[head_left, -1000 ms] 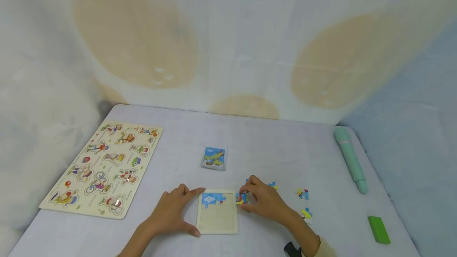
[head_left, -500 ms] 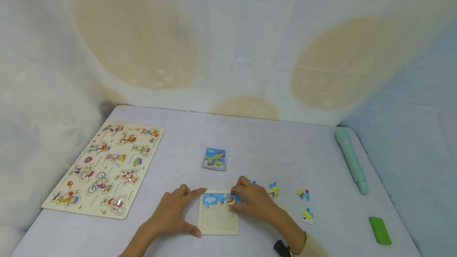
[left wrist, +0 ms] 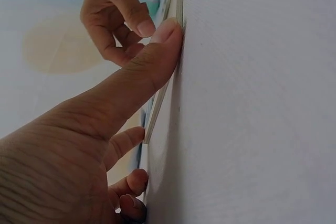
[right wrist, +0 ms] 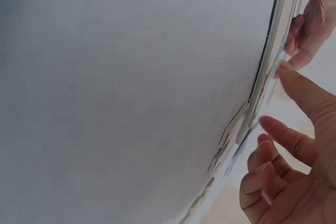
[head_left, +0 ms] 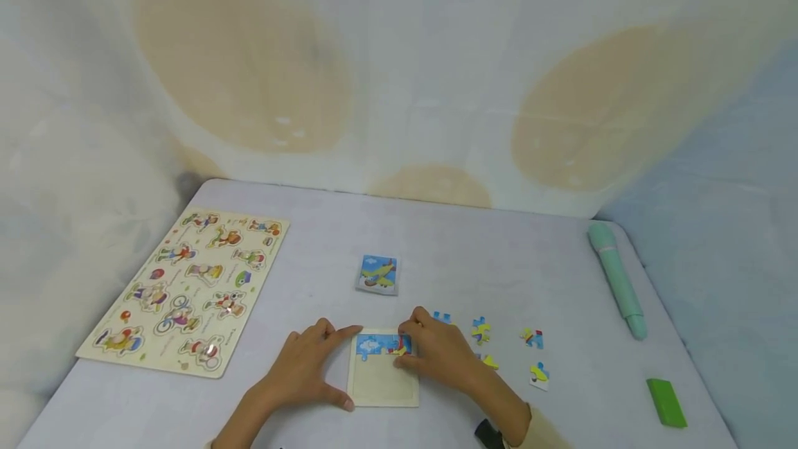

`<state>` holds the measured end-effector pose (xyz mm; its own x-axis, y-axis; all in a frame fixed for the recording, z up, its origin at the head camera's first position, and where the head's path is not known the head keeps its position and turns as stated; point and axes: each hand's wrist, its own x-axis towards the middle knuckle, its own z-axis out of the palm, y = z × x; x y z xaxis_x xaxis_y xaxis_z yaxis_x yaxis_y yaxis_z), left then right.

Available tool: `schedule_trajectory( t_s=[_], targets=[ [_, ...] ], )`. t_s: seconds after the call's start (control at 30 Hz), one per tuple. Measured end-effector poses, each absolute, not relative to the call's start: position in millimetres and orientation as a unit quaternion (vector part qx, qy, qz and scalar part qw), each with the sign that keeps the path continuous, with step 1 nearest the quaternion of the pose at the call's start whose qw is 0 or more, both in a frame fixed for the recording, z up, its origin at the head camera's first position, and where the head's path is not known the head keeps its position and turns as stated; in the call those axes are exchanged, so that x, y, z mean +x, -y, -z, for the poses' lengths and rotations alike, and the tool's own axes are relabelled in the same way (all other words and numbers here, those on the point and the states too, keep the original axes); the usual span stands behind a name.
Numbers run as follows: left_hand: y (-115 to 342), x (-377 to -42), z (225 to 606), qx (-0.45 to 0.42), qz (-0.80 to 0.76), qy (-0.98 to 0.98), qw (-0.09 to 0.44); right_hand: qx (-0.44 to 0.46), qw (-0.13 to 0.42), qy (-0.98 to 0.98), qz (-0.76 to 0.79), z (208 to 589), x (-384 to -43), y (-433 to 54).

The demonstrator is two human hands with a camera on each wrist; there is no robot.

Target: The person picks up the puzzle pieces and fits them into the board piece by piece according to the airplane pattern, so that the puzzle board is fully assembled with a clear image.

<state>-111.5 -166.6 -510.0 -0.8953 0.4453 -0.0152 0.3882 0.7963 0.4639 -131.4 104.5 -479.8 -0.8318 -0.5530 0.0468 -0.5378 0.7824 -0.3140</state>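
A square wooden puzzle tray lies flat before me, a row of blue-sky jigsaw pieces along its top edge. My left hand rests at the tray's left side. Its straight index finger touches the upper left corner and its thumb the lower left corner. My right hand holds a red, yellow and blue jigsaw piece between thumb and index finger at the tray's upper right corner. In the right wrist view, the right thumb touches the tray's face, and the other right-hand fingers are loosely bent.
Several loose jigsaw pieces lie to the right, partly behind the right hand. A small airplane picture card is beyond the tray. A large picture-peg board lies left. A mint-green cylinder and a green block lie far right.
My right hand has moved left, bringing the red, yellow and blue jigsaw piece from beside the tray into its upper right corner. The left hand has stayed at the tray's left side.
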Motion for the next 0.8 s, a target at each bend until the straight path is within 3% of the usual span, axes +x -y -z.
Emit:
schedule_trajectory(
  t_s=[0.27, 0.47, 0.6, 0.8],
  targets=[
    [166.7, -111.8, 510.2, 0.220, -0.235, -0.945, 0.060, -0.323, -0.009, -0.943, 0.080, 477.4, -109.0, -117.7],
    [169.8, -107.5, 510.7, 0.217, -0.232, -0.947, 0.057, -0.313, 0.024, -0.947, 0.065, 479.8, -97.4, -117.1],
    [170.5, -105.9, 508.8, 0.211, -0.233, -0.947, 0.068, -0.318, 0.033, -0.946, 0.061, 475.4, -101.4, -121.9],
    [165.5, -109.1, 506.7, 0.213, -0.246, -0.943, 0.069, -0.273, -0.005, -0.961, 0.051, 460.8, -126.3, -147.6]
  ],
)
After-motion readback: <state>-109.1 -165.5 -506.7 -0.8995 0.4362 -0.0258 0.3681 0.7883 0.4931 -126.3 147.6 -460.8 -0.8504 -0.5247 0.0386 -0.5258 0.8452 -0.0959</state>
